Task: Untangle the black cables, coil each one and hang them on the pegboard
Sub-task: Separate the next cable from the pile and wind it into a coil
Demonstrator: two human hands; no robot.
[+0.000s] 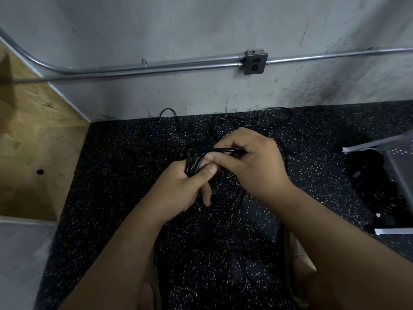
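My left hand (178, 189) grips a bundle of folded loops of a black cable (193, 164) above the speckled black floor. My right hand (252, 162) pinches a strand of the same cable (225, 150) between thumb and fingers, just right of the bundle. More black cables (277, 128) lie tangled on the floor behind my hands, near the wall. Loose loops (232, 195) hang or lie under my hands. A grey pegboard (400, 153) lies tilted at the right edge, with dark cables (371, 182) beside it.
A grey concrete wall rises at the back, with metal conduit pipes (156, 66) and a socket box (254, 61). A plywood panel (33, 139) stands at the left. The speckled rubber floor (116, 166) spreads around my hands.
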